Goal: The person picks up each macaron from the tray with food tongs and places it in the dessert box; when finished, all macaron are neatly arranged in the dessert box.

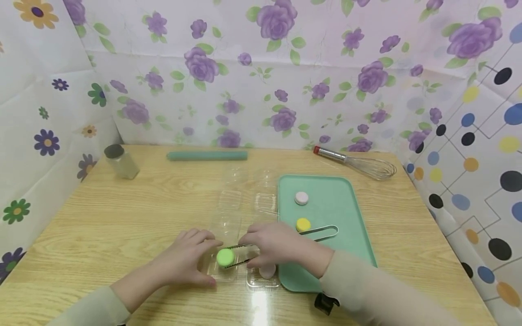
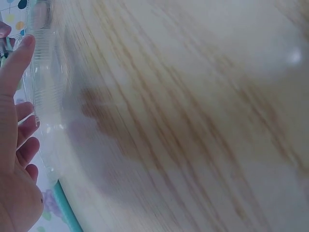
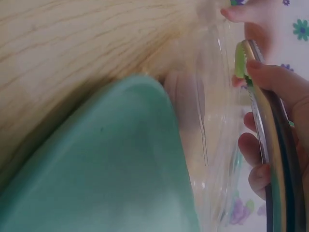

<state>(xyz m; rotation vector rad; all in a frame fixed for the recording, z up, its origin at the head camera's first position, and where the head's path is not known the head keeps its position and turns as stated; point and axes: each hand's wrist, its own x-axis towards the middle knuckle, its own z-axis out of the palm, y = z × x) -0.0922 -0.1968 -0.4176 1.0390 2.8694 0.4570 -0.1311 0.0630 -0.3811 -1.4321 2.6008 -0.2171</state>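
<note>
My right hand [image 1: 279, 244] grips metal tongs [image 1: 328, 230], whose jaws pinch a light green macaron [image 1: 225, 257]. The macaron is over the near left part of a clear plastic container [image 1: 230, 201]; whether it touches the bottom I cannot tell. Beside that part rests my left hand [image 1: 181, 258], thumb and fingers spread around the edge. In the left wrist view its fingers [image 2: 26, 116] are by the container's wall. A pale pink macaron [image 1: 267, 271] sits in the near right part of the plastic, partly below my right hand. The right wrist view shows the green macaron [image 3: 239, 60] edge-on.
Right of the container lies a green tray [image 1: 342, 194] with a whitish macaron [image 1: 301, 198] and a yellow macaron [image 1: 303, 224]. A whisk [image 1: 359, 163] lies behind it. A green rolling pin [image 1: 208, 155] is at the table's back edge, a dark-lidded jar [image 1: 122, 162] at back left.
</note>
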